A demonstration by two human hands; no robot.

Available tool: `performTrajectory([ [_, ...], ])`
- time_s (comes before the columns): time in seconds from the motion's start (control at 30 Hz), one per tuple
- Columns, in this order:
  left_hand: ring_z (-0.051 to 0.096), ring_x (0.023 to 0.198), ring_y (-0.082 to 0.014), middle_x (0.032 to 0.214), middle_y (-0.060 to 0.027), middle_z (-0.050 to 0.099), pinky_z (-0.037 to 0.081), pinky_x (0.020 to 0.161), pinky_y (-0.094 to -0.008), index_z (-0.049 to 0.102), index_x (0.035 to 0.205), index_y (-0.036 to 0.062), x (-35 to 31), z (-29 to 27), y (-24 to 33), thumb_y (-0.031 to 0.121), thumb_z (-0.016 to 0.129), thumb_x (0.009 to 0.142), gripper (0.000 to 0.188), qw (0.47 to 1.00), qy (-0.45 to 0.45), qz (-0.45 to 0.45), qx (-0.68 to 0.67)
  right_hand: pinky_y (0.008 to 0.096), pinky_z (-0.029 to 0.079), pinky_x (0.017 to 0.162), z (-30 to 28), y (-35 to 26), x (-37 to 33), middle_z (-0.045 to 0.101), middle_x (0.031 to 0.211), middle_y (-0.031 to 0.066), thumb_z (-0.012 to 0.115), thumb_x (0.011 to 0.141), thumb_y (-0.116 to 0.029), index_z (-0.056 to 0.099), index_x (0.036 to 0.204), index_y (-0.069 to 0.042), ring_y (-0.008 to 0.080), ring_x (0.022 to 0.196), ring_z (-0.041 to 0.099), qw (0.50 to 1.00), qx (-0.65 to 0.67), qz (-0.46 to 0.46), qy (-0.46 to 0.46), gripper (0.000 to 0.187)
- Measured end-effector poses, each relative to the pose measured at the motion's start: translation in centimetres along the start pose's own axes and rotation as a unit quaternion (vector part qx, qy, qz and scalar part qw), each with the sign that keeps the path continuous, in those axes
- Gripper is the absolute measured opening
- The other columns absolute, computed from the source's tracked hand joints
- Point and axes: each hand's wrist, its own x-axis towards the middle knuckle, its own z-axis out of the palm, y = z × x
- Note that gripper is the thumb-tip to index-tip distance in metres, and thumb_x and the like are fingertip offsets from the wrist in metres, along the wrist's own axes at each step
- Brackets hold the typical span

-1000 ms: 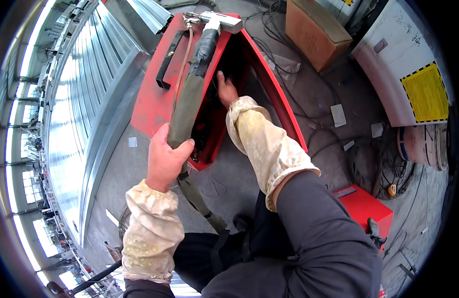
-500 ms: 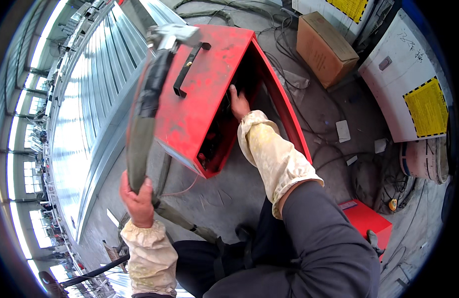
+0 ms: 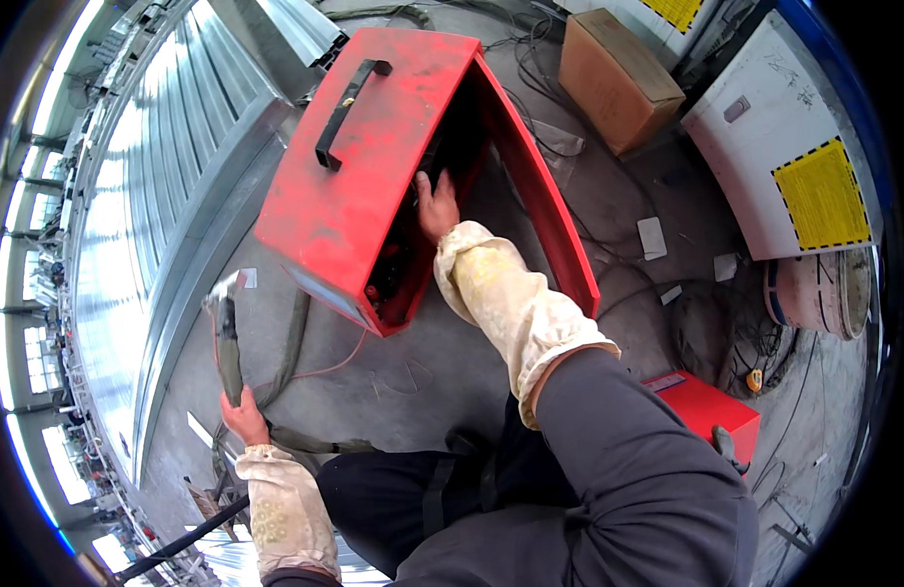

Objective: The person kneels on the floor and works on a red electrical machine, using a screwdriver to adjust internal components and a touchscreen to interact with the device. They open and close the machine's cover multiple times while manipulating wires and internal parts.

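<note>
the left hand (image 3: 244, 419), gripping the sleeved tool (image 3: 228, 342), has swung to eight o'clock, uncovering the red box (image 3: 388, 161). the right hand (image 3: 435, 208) sits at twelve, grip unclear.

Smudged red case (image 3: 379, 161) stands open; olive-sleeved tool (image 3: 228, 350), head blurred, tilts at its left.

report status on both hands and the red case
Left hand: holding green-sleeved cable. Right hand: at opening of red case. Red panel beside right sleeve.
</note>
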Motion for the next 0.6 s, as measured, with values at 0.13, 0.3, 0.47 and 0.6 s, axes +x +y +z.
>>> performTrajectory([
  [0.13, 0.064, 0.082, -0.0263, 0.092, -0.0155, 0.07, 0.051, 0.079, -0.0412, 0.067, 0.103, -0.0064, -1.5, 1.4, -5.6, 0.02, 0.074, 0.087, 0.032, 0.995, 0.023, -0.09, 0.031, 0.043, 0.028, 0.122, 0.4, 0.0, -0.9, 0.032, 0.157, 0.0364, 0.044, 0.103, -0.059, 0.025, 0.156, 0.01, 0.0457, 0.148, 0.032, 0.999, 0.034, 0.022, -0.01, 0.089],
  [0.3, 0.064, 0.079, -0.0268, 0.084, -0.017, 0.07, 0.05, 0.076, -0.0428, 0.069, 0.097, -0.0061, -3.6, 4.7, -8.7, 0.025, 0.076, 0.085, 0.034, 0.988, -0.012, -0.141, 0.054, 0.0386, 0.024, 0.124, 1.5, 0.8, -0.9, 0.024, 0.163, 0.0332, 0.04, 0.104, -0.062, 0.012, 0.16, 0.006, 0.0422, 0.152, 0.026, 0.991, 0.119, 0.054, -0.027, 0.093],
  [0.47, 0.062, 0.065, -0.02, 0.076, -0.01, 0.07, 0.049, 0.065, -0.0377, 0.07, 0.087, -0.0038, -5.8, 7.8, -10.1, 0.025, 0.075, 0.085, 0.029, 0.959, -0.212, -0.18, 0.053, 0.0375, 0.021, 0.125, 1.9, 1.3, -1.2, 0.019, 0.165, 0.0323, 0.037, 0.103, -0.065, 0.005, 0.161, 0.004, 0.0417, 0.154, 0.022, 0.989, 0.136, 0.041, -0.044, 0.096],
  [0.6, 0.065, 0.061, -0.0177, 0.074, -0.0071, 0.068, 0.051, 0.053, -0.0345, 0.069, 0.086, -0.0013, -6.7, 10.4, -7.8, 0.026, 0.077, 0.086, 0.028, 0.883, -0.382, -0.274, 0.005, 0.0376, 0.023, 0.124, 1.1, 2.2, -1.0, 0.016, 0.166, 0.0316, 0.037, 0.103, -0.066, 0.002, 0.162, 0.003, 0.0412, 0.154, 0.021, 0.99, 0.114, 0.041, -0.068, 0.097],
])
